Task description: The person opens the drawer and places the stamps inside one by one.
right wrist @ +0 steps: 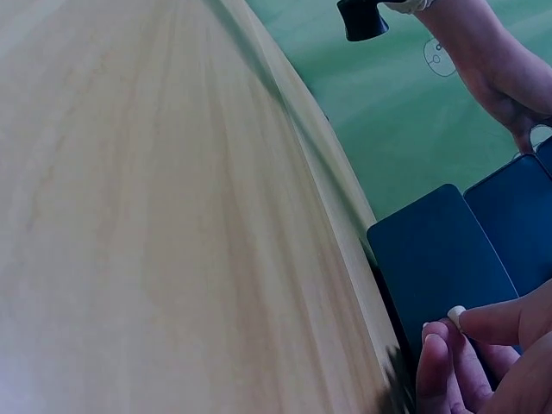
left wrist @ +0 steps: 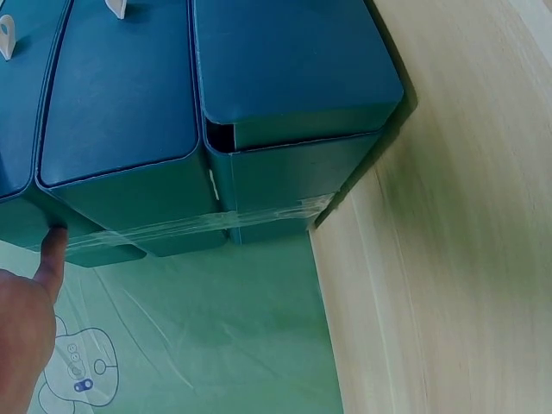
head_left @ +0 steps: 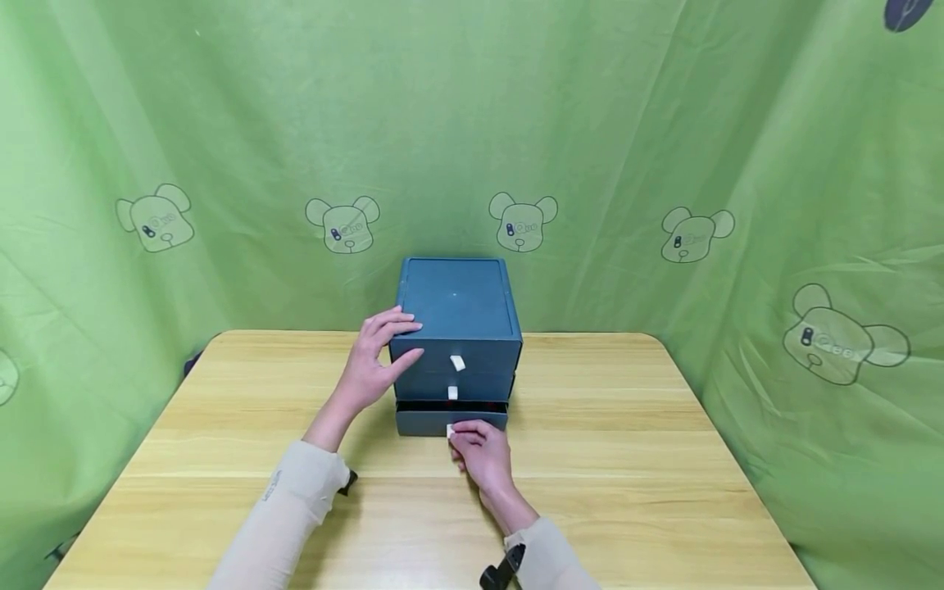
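Note:
A blue three-drawer cabinet (head_left: 457, 299) stands on the table, with a white pull tab on each drawer front. Its bottom drawer (head_left: 422, 423) is pulled out a little, leaving a dark gap above its front. My right hand (head_left: 483, 455) pinches the bottom drawer's white pull tab (right wrist: 455, 318) between thumb and fingers. My left hand (head_left: 372, 360) rests on the cabinet's top left edge, fingers extended over the top and thumb lower at the front corner. In the left wrist view, one straight digit (left wrist: 52, 263) touches the cabinet's side.
Clear tape (left wrist: 185, 226) runs across the cabinet's side. The wooden table (head_left: 627, 459) extends around the cabinet, and a green curtain (head_left: 590, 106) with bear-head drawings hangs behind and at both sides. Black wrist devices (head_left: 504, 567) are strapped over the sleeves.

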Demonstrator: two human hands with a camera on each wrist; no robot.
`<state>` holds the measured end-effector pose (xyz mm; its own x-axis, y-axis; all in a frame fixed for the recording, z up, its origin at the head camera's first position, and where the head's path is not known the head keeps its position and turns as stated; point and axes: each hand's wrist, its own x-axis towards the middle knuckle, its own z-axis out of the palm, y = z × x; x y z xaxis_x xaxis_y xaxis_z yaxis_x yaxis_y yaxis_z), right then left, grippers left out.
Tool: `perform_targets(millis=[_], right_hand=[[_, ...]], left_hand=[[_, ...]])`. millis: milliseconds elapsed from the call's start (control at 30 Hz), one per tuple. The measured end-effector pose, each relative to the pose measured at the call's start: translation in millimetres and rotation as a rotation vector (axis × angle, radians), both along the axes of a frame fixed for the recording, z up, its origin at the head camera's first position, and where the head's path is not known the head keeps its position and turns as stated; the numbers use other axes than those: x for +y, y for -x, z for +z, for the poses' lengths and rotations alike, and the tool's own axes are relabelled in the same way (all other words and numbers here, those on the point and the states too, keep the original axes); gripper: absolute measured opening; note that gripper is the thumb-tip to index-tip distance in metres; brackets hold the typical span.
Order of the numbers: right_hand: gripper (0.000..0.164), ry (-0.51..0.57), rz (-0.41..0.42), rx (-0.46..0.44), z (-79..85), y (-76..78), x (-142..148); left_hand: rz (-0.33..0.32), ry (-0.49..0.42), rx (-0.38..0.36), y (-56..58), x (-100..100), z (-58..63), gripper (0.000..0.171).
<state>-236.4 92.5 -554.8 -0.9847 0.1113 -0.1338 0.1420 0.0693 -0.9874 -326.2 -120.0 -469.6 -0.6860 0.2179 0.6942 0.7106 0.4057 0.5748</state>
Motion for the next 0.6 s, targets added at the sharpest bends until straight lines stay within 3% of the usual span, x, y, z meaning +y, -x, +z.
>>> perform_targets(millis=[600], right_hand=[[0.014,-0.008,-0.032,0.051,-5.5,16.0,-4.0]], left_hand=[[0.0,-0.002,-0.007,-0.8,0.0,0.7,0.037]])
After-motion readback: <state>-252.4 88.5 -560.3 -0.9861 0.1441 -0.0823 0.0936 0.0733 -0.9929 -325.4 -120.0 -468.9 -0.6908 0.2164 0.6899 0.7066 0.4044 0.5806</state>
